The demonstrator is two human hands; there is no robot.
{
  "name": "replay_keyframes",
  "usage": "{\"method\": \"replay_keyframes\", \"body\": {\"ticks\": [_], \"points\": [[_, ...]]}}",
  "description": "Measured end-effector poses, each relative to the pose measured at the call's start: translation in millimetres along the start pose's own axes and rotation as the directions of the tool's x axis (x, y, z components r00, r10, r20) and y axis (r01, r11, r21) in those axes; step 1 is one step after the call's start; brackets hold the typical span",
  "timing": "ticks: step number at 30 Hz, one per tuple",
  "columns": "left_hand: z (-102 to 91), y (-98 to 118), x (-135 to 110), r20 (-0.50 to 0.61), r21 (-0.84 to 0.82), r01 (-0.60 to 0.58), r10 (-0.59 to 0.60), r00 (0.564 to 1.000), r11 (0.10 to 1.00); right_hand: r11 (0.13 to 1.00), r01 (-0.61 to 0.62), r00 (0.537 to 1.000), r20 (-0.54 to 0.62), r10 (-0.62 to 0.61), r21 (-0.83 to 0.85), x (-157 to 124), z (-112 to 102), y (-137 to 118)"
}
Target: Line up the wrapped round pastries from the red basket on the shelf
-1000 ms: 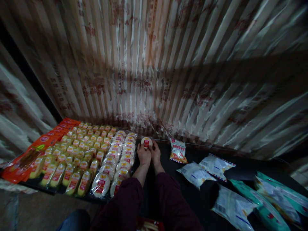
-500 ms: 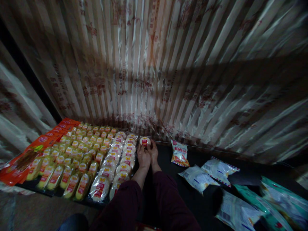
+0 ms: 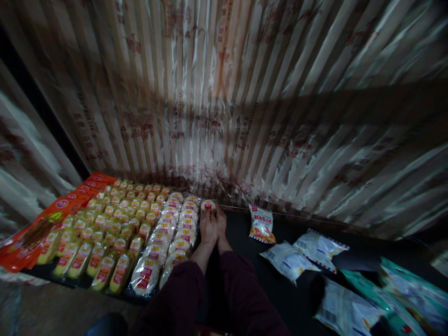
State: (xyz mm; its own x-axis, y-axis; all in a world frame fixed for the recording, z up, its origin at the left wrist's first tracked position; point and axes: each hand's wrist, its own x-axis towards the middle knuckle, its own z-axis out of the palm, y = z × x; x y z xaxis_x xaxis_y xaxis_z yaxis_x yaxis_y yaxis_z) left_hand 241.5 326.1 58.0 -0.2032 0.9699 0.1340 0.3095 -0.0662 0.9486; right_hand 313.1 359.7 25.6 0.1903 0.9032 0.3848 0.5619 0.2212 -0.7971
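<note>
A round white packaged pastry (image 3: 207, 205) with a red and yellow label stands near the back of the black table, just right of the rows of matching round pastries (image 3: 185, 235). My left hand (image 3: 209, 229) is closed on its near side, fingers at the label. Against it, my right hand (image 3: 220, 223) holds the pastry's right edge. My fingers cover the lower part of the pastry, so whether it touches the table is hidden.
Yellow oblong wrapped cakes (image 3: 115, 210) fill rows at the left, beside orange packets (image 3: 63, 203). On the right lie a red-and-white snack bag (image 3: 262, 224), several silvery bags (image 3: 290, 261) and green bags (image 3: 413, 289). A striped plastic sheet (image 3: 217, 116) hangs behind the table (image 3: 241, 254).
Both hands have moved slightly left with the round pastry, bringing it closer to the end of the neighbouring row. It also sits a little lower in view.
</note>
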Motion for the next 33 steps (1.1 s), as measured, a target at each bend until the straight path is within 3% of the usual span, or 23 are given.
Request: {"method": "replay_keyframes", "body": {"ticks": [4,8,13,17,23,28,33], "points": [[-3.4,4.7,-2.5,0.003,0.022,0.074,-0.074,0.997,0.997,0.989,0.003,0.998,-0.057,-0.012,-0.151,-9.4,6.3,4.3],[-3.3,13.1,-5.2,0.002,0.040,0.127,-0.127,0.992,0.991,0.978,0.010,0.999,-0.039,-0.018,-0.207,-13.5,9.4,9.3],[-3.3,14.4,-4.5,0.003,0.040,0.112,-0.113,0.994,0.993,0.992,0.031,0.999,-0.003,-0.032,-0.119,-12.8,6.1,11.8],[-6.2,15.3,-10.9,0.019,0.042,0.106,-0.107,0.994,0.994,0.999,0.037,0.998,-0.044,-0.038,-0.015,-20.0,0.4,10.1],[-13.6,22.7,-32.4,0.011,0.062,0.110,-0.111,0.994,0.992,0.994,-0.082,0.994,-0.073,0.076,-0.074,-41.5,-5.8,7.5],[-17.5,31.0,-51.6,0.025,0.091,0.143,-0.146,0.989,0.986,0.996,-0.085,0.996,-0.038,0.085,-0.012,-58.8,-13.6,7.3],[-29.5,34.6,-81.1,0.115,0.142,0.157,-0.174,0.978,0.977,0.993,-0.108,0.994,-0.029,0.109,0.052,-88.6,-29.8,-3.2]]}}
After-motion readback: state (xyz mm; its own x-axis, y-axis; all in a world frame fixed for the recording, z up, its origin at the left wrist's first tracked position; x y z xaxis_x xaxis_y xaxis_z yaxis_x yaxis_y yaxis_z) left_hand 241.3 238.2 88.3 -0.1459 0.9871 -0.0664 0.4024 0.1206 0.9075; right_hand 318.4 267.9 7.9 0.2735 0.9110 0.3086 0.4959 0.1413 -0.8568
